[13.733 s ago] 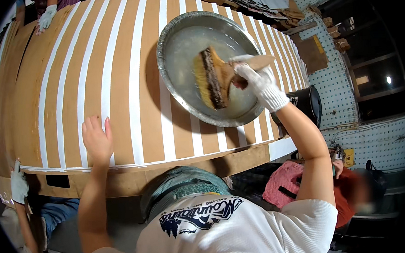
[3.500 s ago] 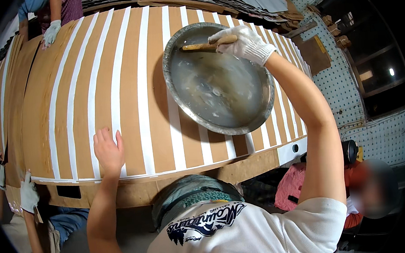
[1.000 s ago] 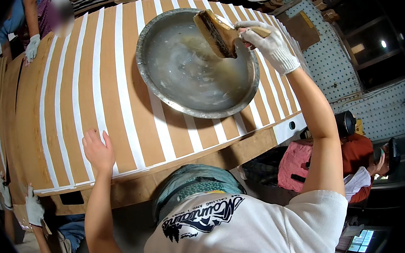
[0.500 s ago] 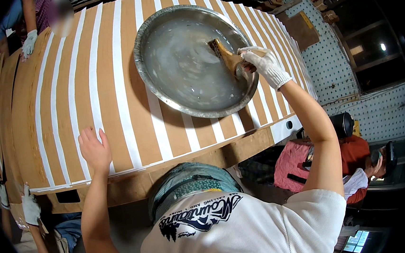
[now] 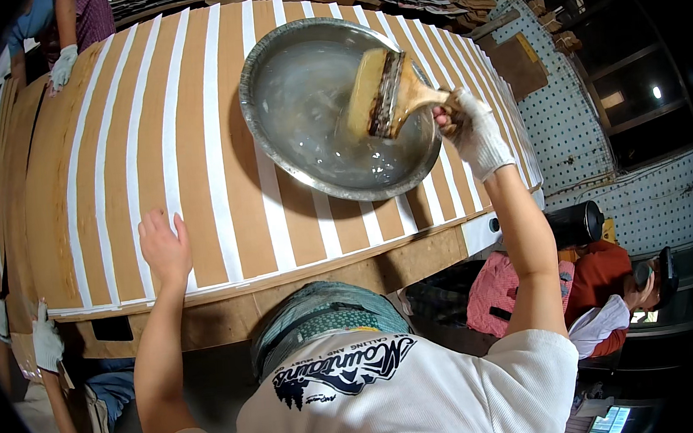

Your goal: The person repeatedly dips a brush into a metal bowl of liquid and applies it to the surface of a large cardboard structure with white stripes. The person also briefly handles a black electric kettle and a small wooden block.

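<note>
A wide flat brush (image 5: 407, 94) with a wooden handle and pale, wet bristles is in my gloved right hand (image 5: 474, 131), closed around the handle. The bristles hang over a large round metal basin (image 5: 344, 190) of cloudy, greyish liquid (image 5: 297, 106); whether their lower edge touches the liquid I cannot tell. Under the basin spreads a layer of brown sheets (image 5: 237, 168) alternating with white strips (image 5: 213, 129). My bare left hand (image 5: 165, 245) lies flat on these near the front edge, fingers stretched out, holding nothing.
A co-worker's gloved hand (image 5: 64, 68) rests at the far left of the table. Other gloved hands (image 5: 47, 342) are at its near left corner. Stacked dark sheets (image 5: 183, 0) lie behind. To the right sit a person in red (image 5: 600, 282) and a black cylindrical container (image 5: 576, 223).
My right hand has raised and turned the brush, so its broad bristles now show above the liquid. The left hand has stayed nearly in place.
</note>
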